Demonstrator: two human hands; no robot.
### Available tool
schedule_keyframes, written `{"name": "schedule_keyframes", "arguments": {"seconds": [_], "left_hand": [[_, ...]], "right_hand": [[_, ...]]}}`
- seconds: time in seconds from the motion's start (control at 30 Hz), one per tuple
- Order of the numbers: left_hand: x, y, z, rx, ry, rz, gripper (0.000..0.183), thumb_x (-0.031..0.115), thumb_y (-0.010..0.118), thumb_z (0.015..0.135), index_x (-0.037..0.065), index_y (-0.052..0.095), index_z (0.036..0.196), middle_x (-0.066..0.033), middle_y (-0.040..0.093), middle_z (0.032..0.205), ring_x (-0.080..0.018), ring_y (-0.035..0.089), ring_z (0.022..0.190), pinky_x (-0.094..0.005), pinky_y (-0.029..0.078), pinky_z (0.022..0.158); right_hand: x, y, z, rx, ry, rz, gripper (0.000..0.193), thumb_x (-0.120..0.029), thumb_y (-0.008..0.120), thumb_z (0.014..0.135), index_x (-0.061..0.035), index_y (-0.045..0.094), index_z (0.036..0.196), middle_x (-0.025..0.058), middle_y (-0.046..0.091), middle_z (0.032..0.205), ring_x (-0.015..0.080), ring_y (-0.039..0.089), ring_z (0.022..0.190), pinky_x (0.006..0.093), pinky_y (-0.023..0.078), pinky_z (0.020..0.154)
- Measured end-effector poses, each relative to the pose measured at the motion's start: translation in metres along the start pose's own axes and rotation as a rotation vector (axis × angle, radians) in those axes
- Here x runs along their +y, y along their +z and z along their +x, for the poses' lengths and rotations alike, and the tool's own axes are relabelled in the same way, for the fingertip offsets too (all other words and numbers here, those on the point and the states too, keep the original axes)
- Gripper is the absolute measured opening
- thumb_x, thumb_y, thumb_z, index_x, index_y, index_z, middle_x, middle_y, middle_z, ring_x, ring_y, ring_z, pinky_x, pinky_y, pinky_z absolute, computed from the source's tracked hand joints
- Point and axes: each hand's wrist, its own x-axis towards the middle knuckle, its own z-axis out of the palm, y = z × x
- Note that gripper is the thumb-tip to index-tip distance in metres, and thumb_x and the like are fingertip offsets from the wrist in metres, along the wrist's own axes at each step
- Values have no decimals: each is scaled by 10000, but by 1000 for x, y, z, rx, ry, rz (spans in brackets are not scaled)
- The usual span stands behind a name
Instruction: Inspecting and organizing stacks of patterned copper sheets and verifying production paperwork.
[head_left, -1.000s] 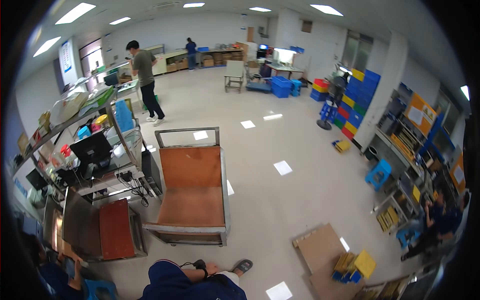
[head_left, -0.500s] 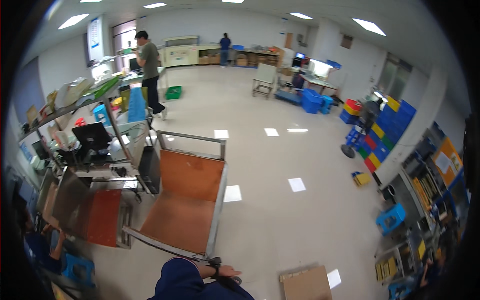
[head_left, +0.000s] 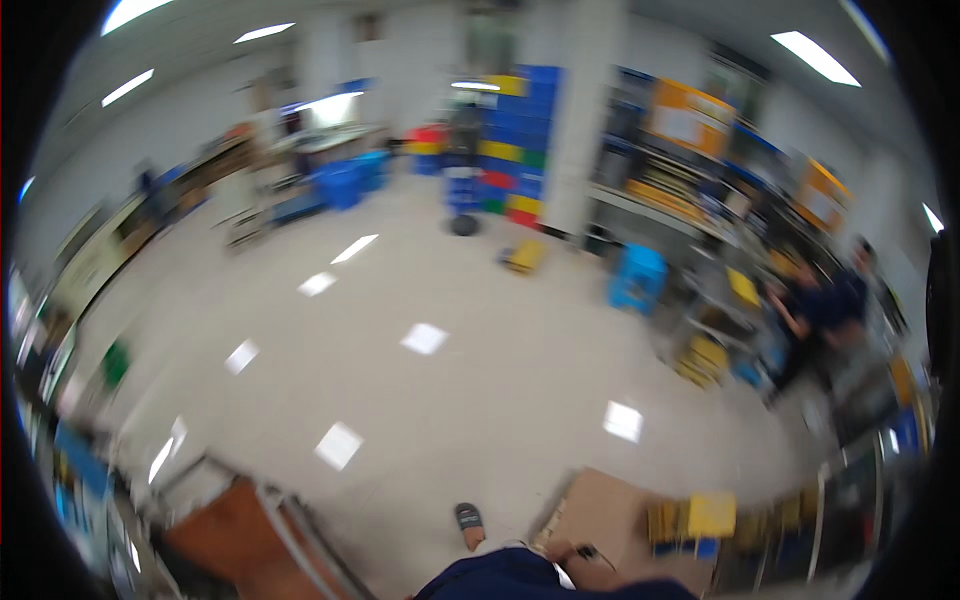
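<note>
Roughly at one o'clock from our arm (head_left: pixel 599 576), cardboard (head_left: pixel 614 508) lies on the floor (head_left: pixel 510 390), long axis unclear, and we cannot tell which hand is nearer or how our fingers stand.

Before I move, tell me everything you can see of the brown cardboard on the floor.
The brown cardboard looks like plain, matte board, lying flat on the pale floor, right of centre near the picture's lower edge. Its left edge looks paler and uneven. The person's bare arm and dark blue clothing hide its near part, so its full outline, and whether the arm touches it, cannot be told. Yellow and blue bins overlap its right side; I cannot tell if they rest on it.
</note>
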Motion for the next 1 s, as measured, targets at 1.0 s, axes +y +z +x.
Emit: {"name": "schedule_keyframes", "arguments": {"seconds": [1.0], "left_hand": [[158,-453,474,16,587,481,321,267,689,814,122,525,1049,-112,616,837,-241,589,719,-304,500,667]], "right_hand": [[-126,-435,379,149,980,1187,373,-275,547,799,56,638,944,220,652,935,343,642,831,471,501,697]]}}
